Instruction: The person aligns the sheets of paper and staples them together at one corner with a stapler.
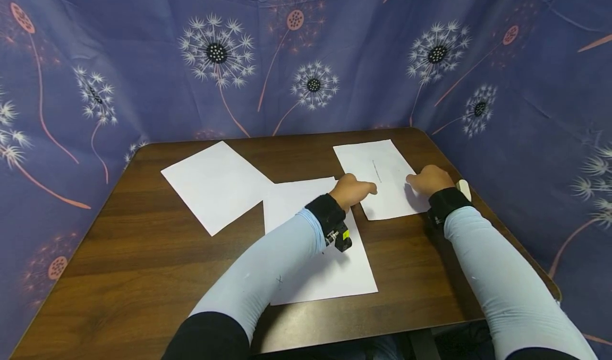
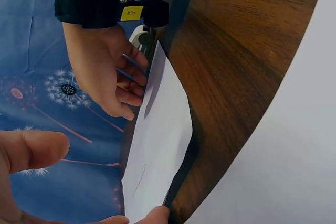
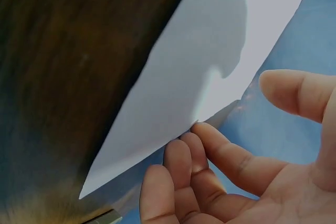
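A white sheet of paper (image 1: 392, 185) with a short thin dark line (image 1: 376, 171) on it lies on the right part of the table. My left hand (image 1: 353, 191) is at its left edge, fingertips (image 2: 156, 214) right at the paper and thumb held apart. On the opposite edge is my right hand (image 1: 432, 180); in the right wrist view its fingertips (image 3: 202, 129) touch the paper's edge, while the thumb (image 3: 294, 93) stands away from it. Beneath my left forearm lies a second white sheet (image 1: 330, 280), partly hidden by the sleeve.
A third white sheet (image 1: 217, 185) lies turned at the back left, its corner meeting the second sheet. A small whitish object with a rounded end (image 1: 464, 189) sits by the table's right edge, beyond my right wrist. Patterned blue cloth (image 1: 268, 105) hangs behind the brown table (image 1: 143, 264).
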`<state>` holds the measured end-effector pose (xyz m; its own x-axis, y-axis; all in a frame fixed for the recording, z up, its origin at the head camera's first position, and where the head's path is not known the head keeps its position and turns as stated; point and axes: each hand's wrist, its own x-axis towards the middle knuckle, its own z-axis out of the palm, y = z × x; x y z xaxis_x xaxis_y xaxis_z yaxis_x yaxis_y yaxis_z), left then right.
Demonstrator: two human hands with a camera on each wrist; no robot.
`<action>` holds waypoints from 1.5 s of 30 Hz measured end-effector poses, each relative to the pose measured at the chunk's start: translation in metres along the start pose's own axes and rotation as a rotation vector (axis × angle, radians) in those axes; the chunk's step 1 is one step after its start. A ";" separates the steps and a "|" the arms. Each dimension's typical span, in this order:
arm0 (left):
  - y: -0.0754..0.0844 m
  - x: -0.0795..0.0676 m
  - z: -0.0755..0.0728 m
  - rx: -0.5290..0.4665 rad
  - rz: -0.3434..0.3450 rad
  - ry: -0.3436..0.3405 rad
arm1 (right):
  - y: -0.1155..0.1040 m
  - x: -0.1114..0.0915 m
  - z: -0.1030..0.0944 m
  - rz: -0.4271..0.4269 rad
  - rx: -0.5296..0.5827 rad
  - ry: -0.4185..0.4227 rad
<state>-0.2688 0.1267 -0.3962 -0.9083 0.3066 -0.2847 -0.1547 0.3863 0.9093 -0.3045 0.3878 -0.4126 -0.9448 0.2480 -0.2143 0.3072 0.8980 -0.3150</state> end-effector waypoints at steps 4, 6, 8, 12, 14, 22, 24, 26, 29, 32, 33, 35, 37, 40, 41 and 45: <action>0.001 -0.002 0.000 0.000 0.000 0.018 | -0.003 -0.003 0.002 -0.017 -0.018 0.030; 0.002 -0.003 0.001 -0.003 0.003 0.027 | -0.004 -0.005 0.002 -0.028 -0.027 0.052; 0.003 -0.003 0.001 -0.001 0.008 0.035 | -0.005 -0.007 0.003 -0.030 -0.035 0.074; 0.003 -0.002 0.000 0.012 0.005 0.039 | -0.007 -0.007 0.005 -0.003 -0.045 0.088; 0.002 -0.001 0.000 0.023 0.000 0.037 | -0.006 -0.006 0.006 0.001 -0.043 0.088; -0.001 0.001 0.002 0.088 0.008 0.023 | -0.004 -0.003 0.009 -0.002 -0.003 0.067; -0.002 0.002 0.003 0.110 0.019 0.033 | -0.003 -0.002 0.009 0.003 0.010 0.054; -0.003 0.005 0.003 0.156 0.036 0.041 | -0.001 -0.002 0.009 -0.004 0.021 0.047; -0.006 0.010 0.003 0.282 0.100 0.078 | 0.001 -0.003 0.007 -0.017 0.048 0.052; -0.008 0.014 0.001 0.362 0.169 0.158 | 0.002 -0.004 0.006 -0.026 0.071 0.089; -0.009 0.015 0.001 0.372 0.187 0.189 | 0.002 -0.005 0.005 -0.029 0.078 0.104; -0.010 0.016 -0.001 0.359 0.201 0.236 | 0.002 -0.008 0.004 -0.036 0.094 0.134; -0.011 0.016 -0.003 0.344 0.205 0.270 | 0.002 -0.011 0.003 -0.048 0.117 0.161; -0.012 0.016 -0.007 0.337 0.195 0.273 | 0.002 -0.015 0.001 -0.073 0.146 0.189; -0.012 0.015 -0.009 0.334 0.187 0.269 | 0.002 -0.017 0.000 -0.081 0.154 0.197; -0.013 0.011 -0.017 0.311 0.146 0.266 | 0.004 -0.023 -0.003 -0.122 0.171 0.223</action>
<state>-0.2840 0.1101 -0.4059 -0.9867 0.1585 -0.0353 0.0701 0.6118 0.7879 -0.2821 0.3865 -0.4061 -0.9718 0.2329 0.0373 0.1868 0.8564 -0.4814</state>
